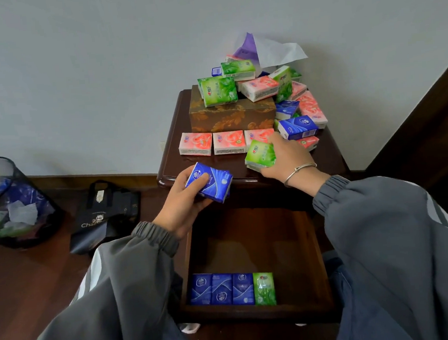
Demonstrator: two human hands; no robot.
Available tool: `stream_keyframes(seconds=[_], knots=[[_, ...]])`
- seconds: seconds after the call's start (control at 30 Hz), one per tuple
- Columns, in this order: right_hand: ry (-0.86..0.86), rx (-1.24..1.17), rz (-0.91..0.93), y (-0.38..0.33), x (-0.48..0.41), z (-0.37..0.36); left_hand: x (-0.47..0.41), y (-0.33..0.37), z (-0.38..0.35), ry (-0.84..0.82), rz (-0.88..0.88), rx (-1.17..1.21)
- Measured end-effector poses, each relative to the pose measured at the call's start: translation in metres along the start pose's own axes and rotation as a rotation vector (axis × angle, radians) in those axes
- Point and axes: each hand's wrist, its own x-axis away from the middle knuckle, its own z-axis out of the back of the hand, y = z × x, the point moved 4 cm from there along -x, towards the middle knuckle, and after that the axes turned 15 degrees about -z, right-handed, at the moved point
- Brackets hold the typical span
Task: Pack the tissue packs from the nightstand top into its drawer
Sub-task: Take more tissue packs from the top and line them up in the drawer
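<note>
My left hand point(182, 200) grips a blue tissue pack point(213, 182) just off the front left edge of the dark wood nightstand point(171, 158). On the nightstand top, my right hand point(287, 159) holds a green tissue pack point(259, 155). A row of three pink packs point(228, 142) lies in front of a brown patterned tissue box point(232, 115), and several green, pink and blue packs are piled on and right of it. Below, the open drawer point(298, 244) holds three blue packs point(221, 289) and one green pack point(264, 288) lined up along its front wall.
A black mesh wastebasket point(13, 202) with crumpled wrappers stands on the wood floor at the left. A dark paper bag point(105, 214) lies beside it. A dark door frame point(423, 127) rises at the right, a white wall behind the nightstand.
</note>
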Motion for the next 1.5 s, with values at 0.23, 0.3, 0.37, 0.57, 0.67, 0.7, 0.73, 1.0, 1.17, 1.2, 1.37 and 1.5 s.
stream_keyframes(seconds=[0.23, 0.3, 0.37, 0.57, 0.67, 0.7, 0.73, 1.0, 1.17, 1.2, 1.37, 1.5], knots=[[-0.318, -0.312, -0.116, 0.067, 0.101, -0.017, 0.063, -0.025, 0.04, -0.015, 0.102, 0.061], [-0.502, -0.205, -0.189, 0.082, 0.134, -0.056, 0.08, -0.049, 0.045, 0.024, 0.183, 0.027], [-0.611, -0.121, -0.279, 0.093, 0.152, -0.098, 0.09, -0.075, 0.045, 0.067, 0.266, 0.009], [-0.586, 0.038, -0.525, 0.108, 0.145, -0.178, 0.082, -0.106, 0.052, 0.183, 0.319, -0.071], [-0.58, 0.111, -0.56, 0.113, 0.143, -0.202, 0.082, -0.112, 0.061, 0.21, 0.336, -0.121], [-0.602, 0.125, -0.569, 0.115, 0.144, -0.209, 0.084, -0.115, 0.064, 0.219, 0.353, -0.142], [-0.65, 0.135, -0.573, 0.117, 0.147, -0.217, 0.085, -0.118, 0.067, 0.23, 0.37, -0.157], [-0.781, 0.113, -0.503, 0.118, 0.136, -0.228, 0.082, -0.123, 0.074, 0.241, 0.382, -0.16], [-0.805, 0.054, -0.487, 0.121, 0.137, -0.237, 0.082, -0.125, 0.074, 0.245, 0.38, -0.146], [-0.817, 0.045, -0.498, 0.121, 0.136, -0.239, 0.082, -0.125, 0.074, 0.245, 0.38, -0.147], [-0.758, -0.01, -0.509, 0.12, 0.125, -0.236, 0.083, -0.125, 0.075, 0.254, 0.38, -0.145], [-0.656, -0.098, -0.436, 0.114, 0.106, -0.232, 0.083, -0.125, 0.073, 0.247, 0.384, -0.144]])
